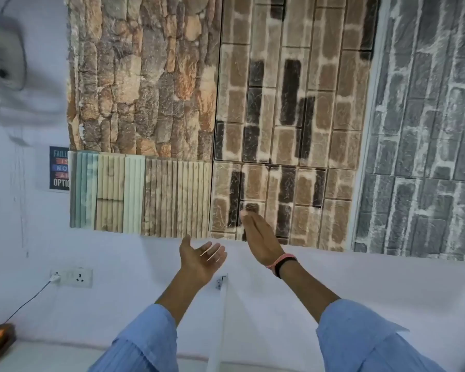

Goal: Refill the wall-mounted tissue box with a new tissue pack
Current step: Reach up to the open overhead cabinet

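Observation:
Both my hands are raised in front of a white wall. My left hand (199, 257) is palm up with its fingers spread and nothing in it. My right hand (261, 237) is higher, flat and edge-on, fingers stretched toward the brick-pattern panels; it is slightly blurred and holds nothing. A pink and black band (282, 263) sits on the right wrist. Both forearms wear light blue sleeves. No tissue box or tissue pack shows in this view.
Stone and brick sample panels (279, 116) cover the wall above. A white conduit strip (222, 318) with a small clip runs down between my arms. A socket plate (73, 277) with a plugged cable is at the left, a poster (59, 167) above it, a wall fan (3, 60) top left.

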### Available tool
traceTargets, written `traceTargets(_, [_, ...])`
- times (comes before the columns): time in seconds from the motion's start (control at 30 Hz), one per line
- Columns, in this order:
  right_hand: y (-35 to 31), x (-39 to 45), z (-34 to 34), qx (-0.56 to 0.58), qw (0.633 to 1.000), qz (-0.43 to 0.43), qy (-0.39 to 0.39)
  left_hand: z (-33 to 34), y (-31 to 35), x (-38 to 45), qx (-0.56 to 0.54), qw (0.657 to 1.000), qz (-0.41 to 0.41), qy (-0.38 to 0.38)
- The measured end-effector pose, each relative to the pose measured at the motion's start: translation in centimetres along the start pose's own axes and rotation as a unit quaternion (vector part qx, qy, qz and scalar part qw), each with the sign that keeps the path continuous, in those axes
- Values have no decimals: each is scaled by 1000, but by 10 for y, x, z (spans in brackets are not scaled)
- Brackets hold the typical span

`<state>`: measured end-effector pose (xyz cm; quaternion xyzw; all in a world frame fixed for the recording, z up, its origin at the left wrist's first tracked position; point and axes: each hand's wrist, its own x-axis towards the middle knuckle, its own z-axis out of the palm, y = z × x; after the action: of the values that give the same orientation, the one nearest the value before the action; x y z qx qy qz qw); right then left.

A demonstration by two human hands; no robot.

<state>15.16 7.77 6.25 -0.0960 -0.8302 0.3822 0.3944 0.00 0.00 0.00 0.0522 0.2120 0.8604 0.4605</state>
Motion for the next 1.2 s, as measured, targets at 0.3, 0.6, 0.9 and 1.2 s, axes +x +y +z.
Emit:
traceTargets(0.3, [1, 6, 21, 11, 995, 103, 10, 5, 9, 12, -121, 992, 29, -36])
traceTargets(0.6, [-20, -30, 27, 75, 990, 103, 62, -8, -9, -15, -131, 991, 21, -17])
traceTargets(0.9, [-53, -101, 14, 240, 939, 101, 222, -10, -69, -102, -21, 991, 130, -34])
traceTargets(1.2, [-82, -206, -59, 307, 923, 89, 213, 12, -141, -195, 157, 962, 137, -177])
